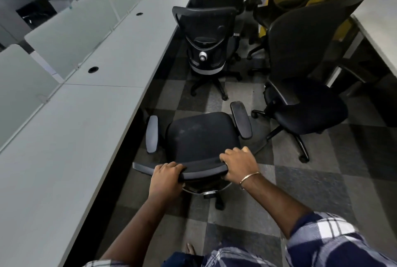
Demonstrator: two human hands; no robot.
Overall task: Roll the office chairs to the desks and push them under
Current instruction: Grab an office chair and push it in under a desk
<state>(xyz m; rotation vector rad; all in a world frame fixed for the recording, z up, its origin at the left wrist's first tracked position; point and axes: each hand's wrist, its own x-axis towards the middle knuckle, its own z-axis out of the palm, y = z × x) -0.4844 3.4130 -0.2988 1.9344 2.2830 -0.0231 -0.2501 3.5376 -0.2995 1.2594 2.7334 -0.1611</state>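
Beside the long worktop: nearest chair (202,135) stands on the checkered carpet, seat facing ahead, not under the worktop (71,129).
Left hand (166,178): fingers curled over the backrest's top edge, gripping.
Right hand (238,164): wrapped round the same top edge, bracelet on wrist.
Further ahead: second chair (206,45) close against the worktop; third chair (305,86) loose in the aisle.

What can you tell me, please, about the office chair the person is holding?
The held chair is black, with a dusty fabric seat and two grey padded armrests. It stands upright on the checkered carpet beside the long white desk, not yet under it. The left hand and right hand grip its backrest's top edge.
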